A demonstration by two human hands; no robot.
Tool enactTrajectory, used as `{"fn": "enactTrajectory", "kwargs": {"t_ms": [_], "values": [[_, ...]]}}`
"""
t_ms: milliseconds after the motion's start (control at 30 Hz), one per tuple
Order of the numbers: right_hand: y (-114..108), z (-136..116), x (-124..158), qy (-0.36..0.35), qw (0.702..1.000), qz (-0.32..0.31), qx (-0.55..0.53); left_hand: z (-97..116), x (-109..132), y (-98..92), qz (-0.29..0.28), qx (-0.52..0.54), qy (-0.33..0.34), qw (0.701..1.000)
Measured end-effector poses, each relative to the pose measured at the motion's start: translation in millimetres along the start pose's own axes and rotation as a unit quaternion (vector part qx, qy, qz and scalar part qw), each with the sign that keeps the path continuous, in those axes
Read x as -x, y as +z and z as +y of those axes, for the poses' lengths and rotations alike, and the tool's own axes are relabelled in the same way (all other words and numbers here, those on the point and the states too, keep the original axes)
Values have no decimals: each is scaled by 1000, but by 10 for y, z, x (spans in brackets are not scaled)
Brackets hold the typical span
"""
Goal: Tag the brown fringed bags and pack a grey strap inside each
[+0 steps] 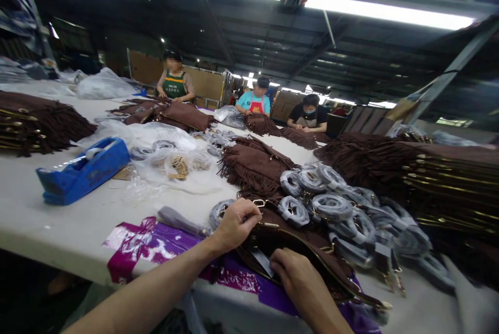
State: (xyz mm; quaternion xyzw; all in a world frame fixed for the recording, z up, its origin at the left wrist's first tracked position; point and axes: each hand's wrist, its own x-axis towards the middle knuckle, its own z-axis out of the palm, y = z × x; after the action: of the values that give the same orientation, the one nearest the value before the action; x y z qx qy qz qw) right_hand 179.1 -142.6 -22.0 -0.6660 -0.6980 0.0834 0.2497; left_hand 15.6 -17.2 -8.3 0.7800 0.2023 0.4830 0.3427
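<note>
A dark brown handbag [323,251] lies at the table's front edge with its gold-zippered mouth wide open. My left hand [237,224] is closed in a pinch on the bag's upper left rim, beside a gold ring. At the opening, my right hand [300,278] is closed, its fingertips on a whitish label [262,262] at the inside of the bag. The lining around it is dark. Just behind the bag lie several coiled straps [331,205] in grey wrapping with gold clasps.
Stacks of brown fringed bags stand at right [456,183] and far left [35,121]. A blue tape dispenser [83,170] sits at left near clear plastic bags [156,136]. Another fringed bag [255,165] lies mid-table. Several people work across the table.
</note>
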Motion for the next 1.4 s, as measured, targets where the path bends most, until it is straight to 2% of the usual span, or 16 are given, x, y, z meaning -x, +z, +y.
{"fn": "enactTrajectory", "kwargs": {"t_ms": [67, 167, 267, 300, 367, 467, 533, 600, 900, 1067, 1400], "values": [[-102, -45, -6, -11, 1000, 22, 5, 24, 10, -30, -20, 62, -14, 998], [-132, -131, -21, -39, 993, 93, -60, 34, 31, -60, -76, 154, -50, 984], [6, -219, -37, 18, 971, 145, -187, 19, 48, -63, -135, 179, -66, 972], [73, -244, -46, 55, 955, 149, -251, 14, 50, -62, -143, 170, -59, 973], [204, -278, -72, 126, 901, 156, -384, 11, 49, -61, -144, 138, -30, 980], [350, -273, -109, 171, 816, 192, -519, 29, 44, -73, -151, 93, 13, 984], [417, -235, -111, 181, 782, 216, -556, 49, 43, -87, -163, 71, 34, 984], [472, -185, -92, 184, 768, 223, -571, 69, 44, -101, -175, 55, 49, 982], [548, -123, -27, 179, 763, 227, -579, 83, 52, -84, -193, 17, 62, 979], [546, -122, -27, 170, 782, 225, -556, 69, 58, -47, -204, -32, 73, 976], [517, -173, -56, 159, 799, 230, -533, 55, 51, -35, -202, -42, 92, 974]]}}
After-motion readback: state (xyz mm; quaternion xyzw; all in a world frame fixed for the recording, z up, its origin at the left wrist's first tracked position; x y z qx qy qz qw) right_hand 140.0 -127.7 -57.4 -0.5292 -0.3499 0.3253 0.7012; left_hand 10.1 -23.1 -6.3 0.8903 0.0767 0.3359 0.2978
